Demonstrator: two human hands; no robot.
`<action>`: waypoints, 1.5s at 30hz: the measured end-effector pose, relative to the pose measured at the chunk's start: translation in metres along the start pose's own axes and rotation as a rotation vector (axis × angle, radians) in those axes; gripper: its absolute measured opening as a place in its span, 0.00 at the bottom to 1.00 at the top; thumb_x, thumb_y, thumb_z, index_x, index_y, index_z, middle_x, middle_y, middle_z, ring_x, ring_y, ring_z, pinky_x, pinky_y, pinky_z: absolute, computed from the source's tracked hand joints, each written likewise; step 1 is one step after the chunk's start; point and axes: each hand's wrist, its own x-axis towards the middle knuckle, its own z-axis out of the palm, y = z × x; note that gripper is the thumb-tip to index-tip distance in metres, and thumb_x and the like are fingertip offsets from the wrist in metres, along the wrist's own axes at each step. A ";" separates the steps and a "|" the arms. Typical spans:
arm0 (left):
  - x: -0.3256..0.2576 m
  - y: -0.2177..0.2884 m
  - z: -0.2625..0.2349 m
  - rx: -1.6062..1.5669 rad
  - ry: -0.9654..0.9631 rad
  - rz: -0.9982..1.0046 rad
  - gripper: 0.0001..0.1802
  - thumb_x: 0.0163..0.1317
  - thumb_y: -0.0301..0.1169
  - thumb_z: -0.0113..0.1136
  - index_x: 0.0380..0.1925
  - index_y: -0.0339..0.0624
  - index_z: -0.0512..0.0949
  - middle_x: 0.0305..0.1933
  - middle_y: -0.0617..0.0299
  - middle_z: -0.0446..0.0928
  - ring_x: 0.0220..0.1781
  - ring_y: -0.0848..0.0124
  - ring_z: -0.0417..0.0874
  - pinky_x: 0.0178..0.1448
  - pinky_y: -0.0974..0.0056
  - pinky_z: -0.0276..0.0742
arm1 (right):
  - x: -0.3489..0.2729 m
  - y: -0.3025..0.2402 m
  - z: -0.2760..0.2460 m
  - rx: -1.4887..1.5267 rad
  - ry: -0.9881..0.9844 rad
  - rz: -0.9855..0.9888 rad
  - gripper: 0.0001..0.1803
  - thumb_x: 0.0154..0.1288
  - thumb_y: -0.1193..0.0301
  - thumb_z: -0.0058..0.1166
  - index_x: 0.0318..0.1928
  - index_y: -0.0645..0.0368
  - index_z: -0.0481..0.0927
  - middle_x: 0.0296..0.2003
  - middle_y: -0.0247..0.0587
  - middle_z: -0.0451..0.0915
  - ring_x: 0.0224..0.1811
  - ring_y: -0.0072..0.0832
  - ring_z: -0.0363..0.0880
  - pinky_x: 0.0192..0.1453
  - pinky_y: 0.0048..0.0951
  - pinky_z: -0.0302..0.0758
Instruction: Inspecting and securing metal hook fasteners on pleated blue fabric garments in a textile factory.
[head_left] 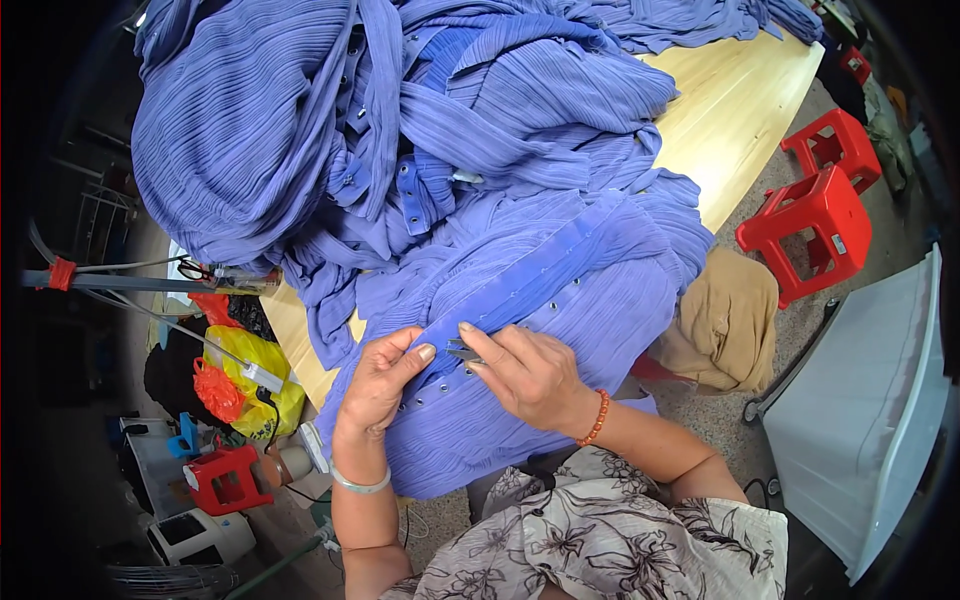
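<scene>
Covering wooden table (745, 105): purple garments (420, 150).

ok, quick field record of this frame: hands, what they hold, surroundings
left hand: pinches the snap band of the purple pleated garment
right hand: holds small metal snips at the band
surface: wooden table
pile: more purple garments behind
floor, right: red plastic stools, tan cloth
floor, left: yellow bag
</scene>
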 end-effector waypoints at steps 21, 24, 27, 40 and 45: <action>0.003 0.000 0.000 -0.017 0.015 -0.017 0.08 0.70 0.26 0.58 0.44 0.34 0.81 0.39 0.70 0.81 0.41 0.85 0.75 0.49 0.76 0.70 | -0.003 0.005 0.006 -0.106 0.019 -0.073 0.27 0.59 0.72 0.65 0.61 0.54 0.80 0.24 0.30 0.67 0.21 0.24 0.71 0.23 0.29 0.69; 0.004 -0.001 0.000 -0.021 0.013 -0.019 0.08 0.70 0.26 0.58 0.44 0.34 0.81 0.40 0.69 0.81 0.41 0.84 0.75 0.49 0.76 0.70 | -0.003 0.006 0.006 -0.102 0.031 -0.081 0.26 0.60 0.72 0.65 0.61 0.53 0.80 0.23 0.30 0.66 0.21 0.24 0.71 0.22 0.29 0.68; 0.004 -0.001 -0.001 -0.017 0.018 -0.009 0.08 0.70 0.26 0.58 0.45 0.34 0.81 0.40 0.69 0.81 0.41 0.84 0.76 0.50 0.75 0.71 | -0.001 0.006 0.001 -0.038 0.040 -0.059 0.26 0.60 0.73 0.65 0.60 0.54 0.81 0.24 0.31 0.69 0.21 0.26 0.72 0.23 0.30 0.70; 0.007 0.005 0.004 0.089 0.027 0.011 0.06 0.68 0.26 0.61 0.42 0.35 0.81 0.38 0.71 0.80 0.41 0.84 0.75 0.49 0.76 0.70 | -0.006 0.034 -0.055 -0.045 0.145 0.240 0.26 0.60 0.71 0.67 0.59 0.56 0.80 0.29 0.38 0.75 0.21 0.32 0.75 0.25 0.33 0.72; 0.005 0.001 0.001 0.139 0.030 0.002 0.06 0.69 0.27 0.60 0.40 0.35 0.82 0.37 0.72 0.79 0.40 0.85 0.74 0.48 0.76 0.69 | -0.009 0.011 -0.040 -0.014 0.043 0.070 0.27 0.56 0.70 0.69 0.58 0.55 0.81 0.28 0.36 0.75 0.20 0.30 0.74 0.25 0.31 0.72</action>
